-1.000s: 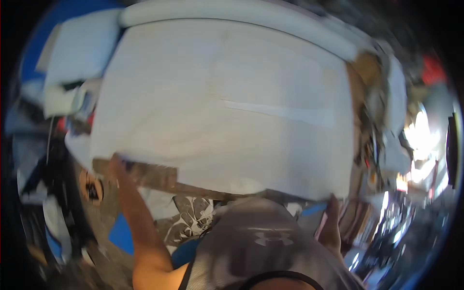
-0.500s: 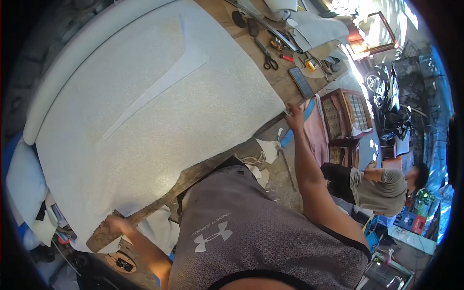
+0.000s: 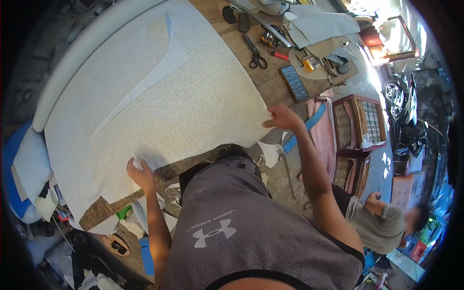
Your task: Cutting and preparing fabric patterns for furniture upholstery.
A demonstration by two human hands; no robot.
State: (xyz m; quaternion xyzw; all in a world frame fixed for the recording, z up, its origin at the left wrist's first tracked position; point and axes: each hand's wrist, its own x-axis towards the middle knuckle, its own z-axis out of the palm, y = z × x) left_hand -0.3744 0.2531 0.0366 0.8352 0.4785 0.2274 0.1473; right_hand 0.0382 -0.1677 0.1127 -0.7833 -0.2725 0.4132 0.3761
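A large cream-white textured sheet of upholstery material (image 3: pixel 208 106) covers most of the wooden table, its near edge reaching my waist. Across it lies a long, narrow, tapering white piece (image 3: pixel 145 82). My right hand (image 3: pixel 284 118) pinches the sheet's right near corner between thumb and fingers. Close to the left part of the near edge, my left hand (image 3: pixel 141 175) has its fingers apart over the sheet. Whether its fingertips press on the material, I cannot tell. A bare strip of worn wooden table edge (image 3: pixel 104 210) shows below the sheet.
A thick white roll (image 3: pixel 87 53) borders the sheet's far left. Black scissors (image 3: pixel 254 52), a phone (image 3: pixel 294 83), a red-handled tool (image 3: pixel 279 55) and a tape measure (image 3: pixel 269 39) lie on the table. Rightward are a wooden chair frame (image 3: pixel 360 121) and another person (image 3: pixel 377 222).
My left hand has moved right and away from me along the near edge, from the left corner. My right hand has drawn the sheet's corner slightly left and nearer. The view has shifted a little.
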